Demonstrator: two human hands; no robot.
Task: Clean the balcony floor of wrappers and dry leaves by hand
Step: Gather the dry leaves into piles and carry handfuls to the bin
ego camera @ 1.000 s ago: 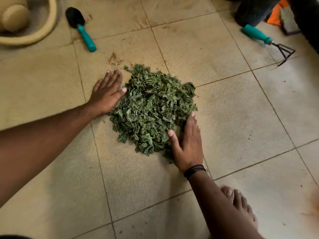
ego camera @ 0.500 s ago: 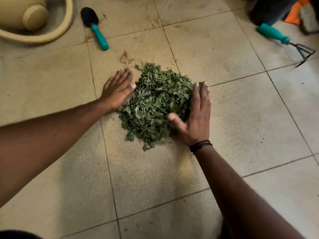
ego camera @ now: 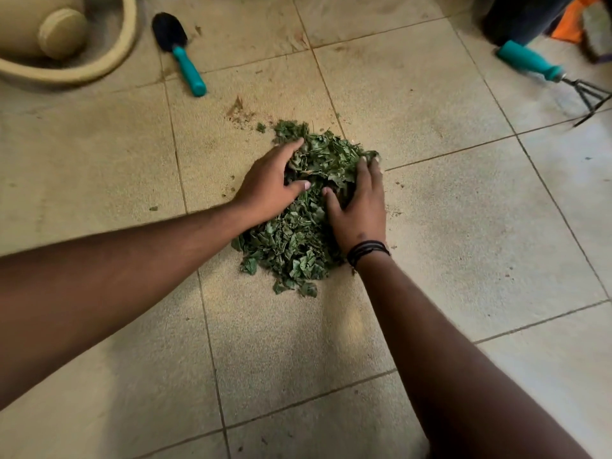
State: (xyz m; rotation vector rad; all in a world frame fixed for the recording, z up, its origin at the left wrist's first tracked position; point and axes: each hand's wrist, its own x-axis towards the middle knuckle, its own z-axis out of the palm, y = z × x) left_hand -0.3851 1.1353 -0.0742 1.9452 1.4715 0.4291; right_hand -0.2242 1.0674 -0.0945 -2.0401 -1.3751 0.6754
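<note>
Cupping the pile of leaves (ego camera: 298, 240) from both sides, I have my left hand (ego camera: 268, 190) on its left flank and my right hand (ego camera: 359, 207) on its right, fingers curled into the far half of the heap and thumbs pointing toward each other across the top. Both hands grip leaves; the fingertips are partly buried, so I cannot tell how deep they reach. The pile sits on the tiled floor (ego camera: 447, 260) about mid-scene, straddling a grout line, with its near half spilling loose toward me and a few stray bits at its far-left edge. A black band (ego camera: 367, 250) circles my right wrist. At the far left stands a beige basin (ego camera: 109, 58), cut off by the frame; inside it lies a beige vessel with a round cap (ego camera: 63, 33), and what else the basin holds I cannot tell. Just right of the basin a small trowel (ego camera: 180, 51) lies on the floor, black scoop far, teal handle near. At the far right lies a hand rake (ego camera: 549, 72) with a teal handle and dark metal prongs pointing right, blurred. Beyond it stands a dark container (ego camera: 520, 18), its contents out of view, and beside that something orange (ego camera: 569, 21). A smear of brown dirt (ego camera: 240, 111) marks the tile between trowel and pile. Nothing stands between my hands and the leaves.
</note>
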